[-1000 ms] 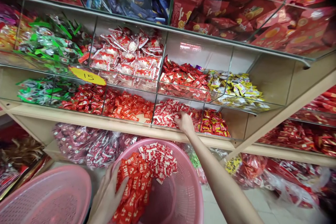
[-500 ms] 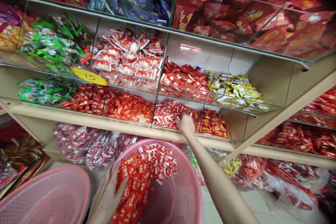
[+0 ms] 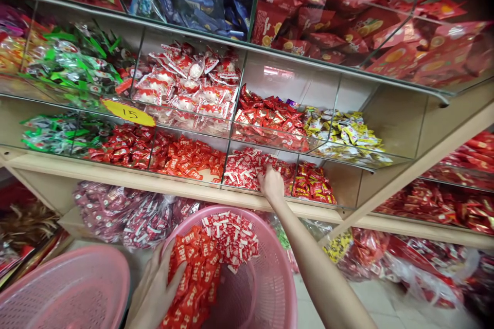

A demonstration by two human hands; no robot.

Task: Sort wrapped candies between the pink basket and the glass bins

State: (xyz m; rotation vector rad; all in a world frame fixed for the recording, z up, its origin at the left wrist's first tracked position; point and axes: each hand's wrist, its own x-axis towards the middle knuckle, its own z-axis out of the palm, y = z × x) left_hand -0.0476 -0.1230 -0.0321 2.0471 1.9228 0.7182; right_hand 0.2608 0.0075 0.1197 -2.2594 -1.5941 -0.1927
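Note:
My left hand [image 3: 155,288] grips the left rim of a pink plastic basket [image 3: 276,272], thumb on the inside and fingers along the outer wall. Inside the basket lie a heap of orange-red wrapped candies [image 3: 195,277], beside the thumb, and a smaller heap of red-and-white wrapped candies [image 3: 235,236] towards the back. My right hand [image 3: 272,184] reaches over the front edge of a low shelf bin. Its fingers curl down into the matching red-and-white candies in the bin [image 3: 243,164]; the fingertips are hidden among them.
A second pink basket [image 3: 65,288] stands at the lower left. Glass dividers and a wooden shelf edge [image 3: 185,190] bound the candy bins. A yellow tag [image 3: 129,112] reads 15. Bagged candies [image 3: 116,211] lie under the shelf, with more bags [image 3: 420,277] at the right.
The view has shifted very slightly. Both hands stay where they were, the left on the basket and the right in the red-and-white candies.

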